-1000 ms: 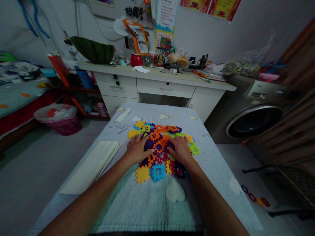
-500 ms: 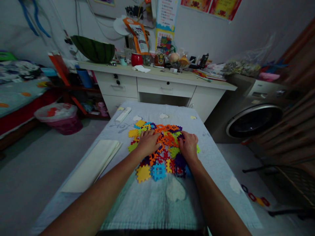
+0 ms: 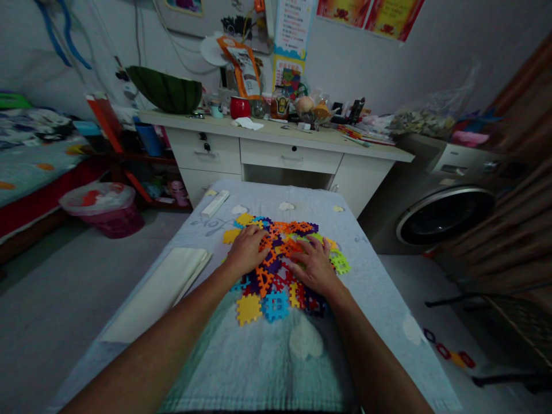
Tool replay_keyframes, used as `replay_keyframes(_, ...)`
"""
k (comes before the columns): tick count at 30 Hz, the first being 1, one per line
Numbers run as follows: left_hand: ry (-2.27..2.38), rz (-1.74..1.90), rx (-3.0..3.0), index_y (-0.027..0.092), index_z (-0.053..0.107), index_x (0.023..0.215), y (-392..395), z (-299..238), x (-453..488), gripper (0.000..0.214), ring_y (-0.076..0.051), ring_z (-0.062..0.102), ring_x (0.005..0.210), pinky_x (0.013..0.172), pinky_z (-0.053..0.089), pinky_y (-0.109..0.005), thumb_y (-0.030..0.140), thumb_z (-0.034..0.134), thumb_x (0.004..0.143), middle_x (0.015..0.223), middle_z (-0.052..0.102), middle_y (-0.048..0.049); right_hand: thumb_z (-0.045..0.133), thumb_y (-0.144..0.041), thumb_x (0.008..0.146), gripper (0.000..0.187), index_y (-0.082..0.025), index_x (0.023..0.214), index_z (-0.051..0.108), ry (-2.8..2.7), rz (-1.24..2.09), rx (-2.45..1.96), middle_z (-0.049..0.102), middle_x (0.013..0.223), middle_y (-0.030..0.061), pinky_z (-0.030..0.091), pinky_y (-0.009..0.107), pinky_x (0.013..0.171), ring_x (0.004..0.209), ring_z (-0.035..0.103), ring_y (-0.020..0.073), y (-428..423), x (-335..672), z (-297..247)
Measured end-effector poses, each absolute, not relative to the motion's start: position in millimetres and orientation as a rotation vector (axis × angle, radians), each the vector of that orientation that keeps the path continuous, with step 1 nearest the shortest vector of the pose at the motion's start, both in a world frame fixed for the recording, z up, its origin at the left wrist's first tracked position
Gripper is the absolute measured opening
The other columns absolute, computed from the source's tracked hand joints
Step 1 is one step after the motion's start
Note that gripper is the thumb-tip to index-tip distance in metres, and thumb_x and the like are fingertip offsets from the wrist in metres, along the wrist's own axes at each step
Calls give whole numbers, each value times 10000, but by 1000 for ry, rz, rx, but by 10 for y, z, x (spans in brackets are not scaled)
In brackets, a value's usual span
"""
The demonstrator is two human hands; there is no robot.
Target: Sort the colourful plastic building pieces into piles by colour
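A pile of colourful interlocking plastic tiles point(image 3: 276, 282) lies in the middle of a table covered by a pale blue cloth point(image 3: 259, 356). My left hand point(image 3: 246, 250) rests palm down on the left side of the pile, fingers spread. On the right side, my right hand point(image 3: 315, 264) lies flat too, with fingers apart over orange and green tiles. Neither hand holds a tile. A yellow tile point(image 3: 249, 308) and a blue tile point(image 3: 276, 306) sit at the near edge of the pile.
A folded cream sheet point(image 3: 159, 290) lies on the table's left. A white desk point(image 3: 280, 149) cluttered with items and half a watermelon point(image 3: 164, 89) stands behind. A washing machine point(image 3: 448, 195) is at right, a pink bin point(image 3: 103, 207) and a bed point(image 3: 30, 167) at left.
Both hands slid over the tile pile: forward from near the middle, then back a little toward me, with the right fingers spreading out again. The tiles have shifted slightly under them.
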State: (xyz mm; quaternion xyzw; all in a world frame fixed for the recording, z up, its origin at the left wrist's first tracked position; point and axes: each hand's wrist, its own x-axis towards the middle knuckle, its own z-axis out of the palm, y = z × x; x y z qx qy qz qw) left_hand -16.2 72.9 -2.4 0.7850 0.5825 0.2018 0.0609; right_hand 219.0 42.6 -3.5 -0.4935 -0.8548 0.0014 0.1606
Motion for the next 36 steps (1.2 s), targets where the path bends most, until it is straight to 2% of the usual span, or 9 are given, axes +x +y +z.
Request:
replay_keyframes(7, 2077, 592, 2207, 243, 649, 1126, 775, -77, -427, 331, -282, 512, 1151, 990, 390, -419, 325, 459, 868, 1261, 565, -76, 501, -468, 919, 520, -207, 1369, 508, -2305, 30, -1555, 545, 1377, 99, 110, 576, 1128, 1293, 364, 315, 496, 2217, -127)
replay_keyframes(12, 2150, 459, 2033, 246, 509, 1355, 911, -143, -460, 597, -362, 412, 1299, 1036, 335, -487, 551, 479, 843, 1426, 440, -145, 498, -442, 923, 547, -185, 1404, 456, -2218, 2, -1585, 535, 1387, 114, 142, 566, 1121, 1291, 377, 313, 533, 2281, -183)
replay_keyframes(16, 2045, 335, 2013, 257, 466, 1387, 981, -183, -389, 711, -369, 422, 1294, 1013, 340, -501, 669, 461, 808, 1410, 478, -150, 508, -422, 917, 472, -226, 1346, 520, -2142, -48, -1624, 513, 1409, 104, 160, 576, 1103, 1295, 380, 311, 571, 2350, -209)
replay_keyframes(20, 1894, 393, 2112, 269, 479, 1369, 950, -174, -301, 631, -332, 448, 1280, 1030, 331, -490, 562, 533, 814, 1393, 523, -115, 525, -406, 902, 382, -227, 1227, 614, -2075, -94, -1685, 535, 1376, 99, 188, 557, 1090, 1276, 399, 313, 629, 2478, -212)
replay_keyframes(24, 1801, 529, 2186, 315, 461, 1376, 820, -123, -229, 580, -322, 414, 1315, 1071, 275, -549, 399, 575, 814, 1422, 502, -77, 498, -429, 910, 398, -201, 1210, 626, -1994, -89, -1773, 545, 1352, 125, 258, 515, 1057, 1236, 448, 306, 690, 2648, -244)
replay_keyframes(28, 1789, 601, 2180, 311, 390, 1428, 610, -81, -263, 649, -346, 328, 1371, 1086, 247, -581, 469, 569, 824, 1479, 413, -105, 460, -492, 915, 504, -173, 1290, 568, -1902, -41, -1916, 555, 1331, 160, 332, 481, 1012, 1210, 496, 313, 722, 2751, -290)
replay_keyframes(30, 1796, 551, 2147, 311, 350, 1451, 464, -71, -322, 793, -388, 260, 1405, 1085, 234, -605, 564, 634, 755, 1517, 342, -131, 441, -523, 917, 546, -163, 1314, 544, -1897, 36, -1966, 581, 1296, 167, 370, 466, 980, 1181, 528, 318, 725, 2752, -304)
replay_keyframes(32, 1762, 412, 2104, 294, 292, 1483, 298, -68, -381, 1038, -445, 154, 1435, 1083, 221, -630, 631, 737, 609, 1572, 207, -177, 426, -539, 919, 569, -159, 1331, 526, -1925, 124, -1970, 600, 1278, 162, 396, 455, 956, 1160, 550, 321, 721, 2724, -310)
replay_keyframes(36, 1671, 228, 2117, 325, 217, 1508, 5, -88, -421, 1311, -493, 33, 1443, 1071, 202, -676, 595, 847, 390, 1600, 96, -186, 444, -548, 910, 601, -154, 1361, 496, -1990, 188, -1914, 595, 1297, 158, 406, 451, 956, 1170, 551, 317, 709, 2648, -317)
